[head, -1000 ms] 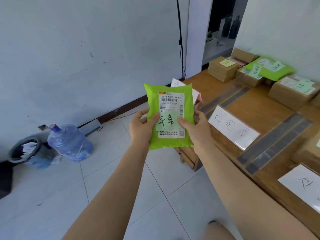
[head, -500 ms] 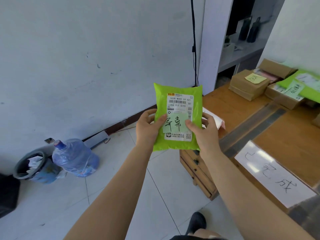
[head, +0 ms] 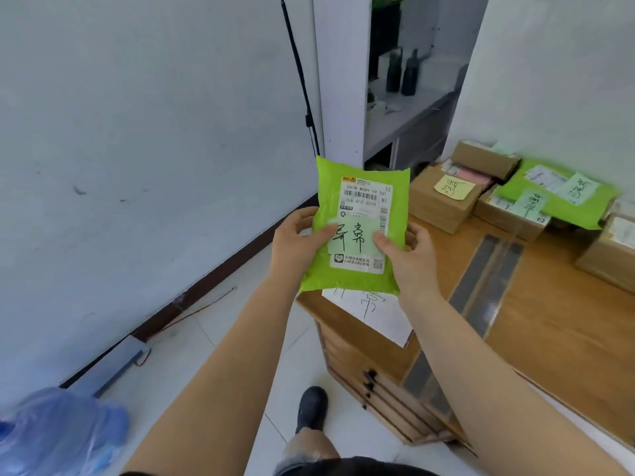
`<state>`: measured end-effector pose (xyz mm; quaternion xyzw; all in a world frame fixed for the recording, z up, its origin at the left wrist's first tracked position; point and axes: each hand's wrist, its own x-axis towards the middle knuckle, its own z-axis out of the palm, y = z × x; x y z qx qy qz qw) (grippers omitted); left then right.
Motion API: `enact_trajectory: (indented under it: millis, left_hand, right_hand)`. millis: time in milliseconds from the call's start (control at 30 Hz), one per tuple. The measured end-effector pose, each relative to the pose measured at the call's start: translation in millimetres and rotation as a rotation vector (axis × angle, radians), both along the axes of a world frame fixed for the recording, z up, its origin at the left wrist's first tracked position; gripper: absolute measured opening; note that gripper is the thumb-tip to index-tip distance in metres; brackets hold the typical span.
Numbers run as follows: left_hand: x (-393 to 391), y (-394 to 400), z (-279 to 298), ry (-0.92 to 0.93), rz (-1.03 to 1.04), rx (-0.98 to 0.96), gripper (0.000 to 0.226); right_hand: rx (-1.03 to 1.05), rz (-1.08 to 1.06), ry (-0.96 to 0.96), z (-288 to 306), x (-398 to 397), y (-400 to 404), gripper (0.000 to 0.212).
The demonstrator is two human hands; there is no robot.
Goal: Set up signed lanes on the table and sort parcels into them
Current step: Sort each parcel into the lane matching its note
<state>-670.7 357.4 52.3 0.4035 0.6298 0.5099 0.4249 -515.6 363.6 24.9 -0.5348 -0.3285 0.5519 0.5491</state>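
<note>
I hold the green parcel (head: 357, 228) upright above the near corner of the wooden surface (head: 567, 324), my left hand (head: 297, 240) gripping its left edge and my right hand (head: 409, 255) its right, thumbs on the front. I judge I'm sorting it: it wants laying down in the lane by the white sign (head: 374, 312) just beneath. Its label reads "5028 N089-59 021" and "B1", with two large handwritten Chinese characters; the sign's strokes look similar, though half hidden.
</note>
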Motion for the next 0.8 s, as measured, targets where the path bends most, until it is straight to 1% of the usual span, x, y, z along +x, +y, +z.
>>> enact_trajectory:
  millis: [133, 233, 333, 433, 600, 800]
  left_hand:
    - [-11.3, 68.3, -4.4, 0.010, -0.205, -0.028, 0.045]
    - [-22.1, 117.7, -6.6, 0.004, -0.348, -0.043, 0.045]
    - [-29.0, 159.4, -20.7, -0.010, -0.430, -0.081, 0.046]
    - [-27.4, 187.3, -43.8, -0.015, -0.497, -0.126, 0.048]
    - [-15.9, 213.9, -83.3, 0.042, -0.615, -0.181, 0.049]
    - [1.8, 225.5, -127.0, 0.173, -0.703, -0.253, 0.049]
  right_hand:
    - [-0.022, -0.162, -0.025, -7.6, -8.6, 49.0, 0.047]
    - [-0.057, -0.261, -0.061, -15.6, -18.8, 83.9, 0.047]
    - [-0.096, -0.326, -0.103, -24.8, -28.3, 109.7, 0.050]
    - [-0.139, -0.382, -0.188, -35.7, -30.5, 127.0, 0.054]
    - [-0.295, -0.387, -0.354, -62.0, -17.6, 137.3, 0.058]
    - [-0.455, -0.310, -0.520, -91.2, -4.9, 142.4, 0.053]
